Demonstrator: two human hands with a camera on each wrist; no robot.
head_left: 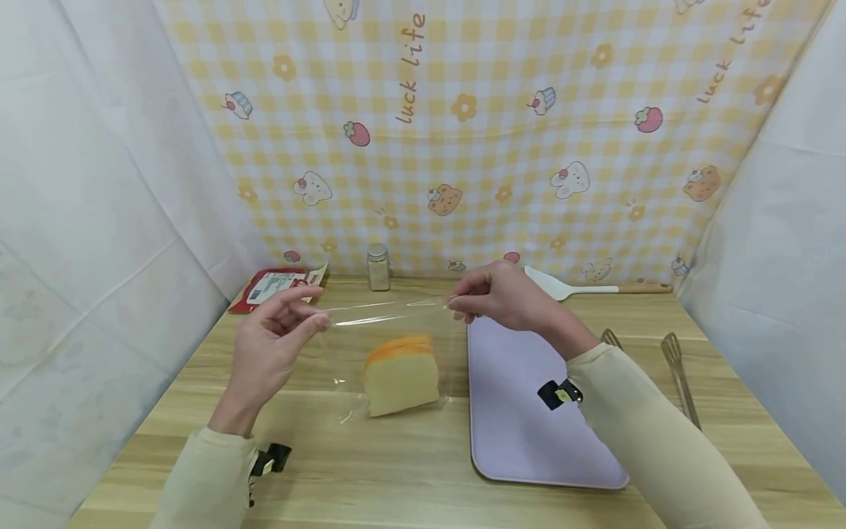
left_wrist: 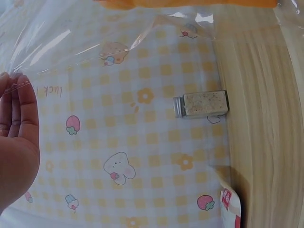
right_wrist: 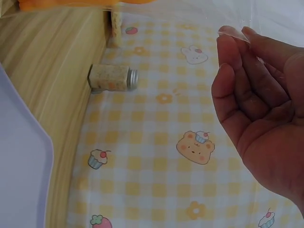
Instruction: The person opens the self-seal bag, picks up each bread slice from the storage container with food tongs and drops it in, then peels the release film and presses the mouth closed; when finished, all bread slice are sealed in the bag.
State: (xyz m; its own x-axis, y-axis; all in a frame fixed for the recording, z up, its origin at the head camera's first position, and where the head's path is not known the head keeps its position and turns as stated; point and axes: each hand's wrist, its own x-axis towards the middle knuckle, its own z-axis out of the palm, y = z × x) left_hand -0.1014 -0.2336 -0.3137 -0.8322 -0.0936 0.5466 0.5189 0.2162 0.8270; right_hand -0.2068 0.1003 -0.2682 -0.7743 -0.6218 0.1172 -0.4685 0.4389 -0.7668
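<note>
A clear plastic bag (head_left: 344,360) hangs between both hands in the head view, with a slice of bread (head_left: 402,378) with an orange-brown crust inside it. My left hand (head_left: 267,349) pinches the bag's upper left corner between thumb and fingers. The upper right corner is pinched by my right hand (head_left: 499,297). Taut film stretches along the top edge between them. In the left wrist view the film (left_wrist: 52,47) runs off from the left fingertips, and in the right wrist view the right thumb and forefinger (right_wrist: 230,42) grip its edge.
To the right lies a lilac tray (head_left: 515,411), under the right forearm. Behind it rests a white spatula (head_left: 562,286) with a wooden handle. Metal tongs (head_left: 681,378) lie farther right. At the back stand a small seasoning jar (head_left: 379,268) and a red packet (head_left: 264,286).
</note>
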